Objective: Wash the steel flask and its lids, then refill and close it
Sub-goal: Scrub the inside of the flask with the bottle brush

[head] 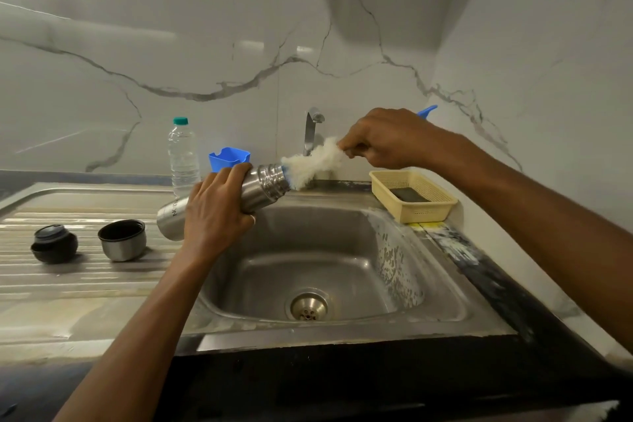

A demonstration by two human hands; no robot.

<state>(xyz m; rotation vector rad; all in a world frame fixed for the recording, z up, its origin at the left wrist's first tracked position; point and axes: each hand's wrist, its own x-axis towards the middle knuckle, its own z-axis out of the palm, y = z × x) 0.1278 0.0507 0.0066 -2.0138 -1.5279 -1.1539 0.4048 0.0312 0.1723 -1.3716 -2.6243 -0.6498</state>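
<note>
**Two bare forearms, no sleeves**

Both arms enter from the lower edge, bare to as far up as the picture shows, with no sleeve, watch or bracelet on either. The left hand (215, 212) has short, plain nails, one pale nail showing at its right edge. The right hand (387, 139) is likewise bare, with fine hair visible along its forearm.

Head view, downward, close over sink (342, 250)
</note>
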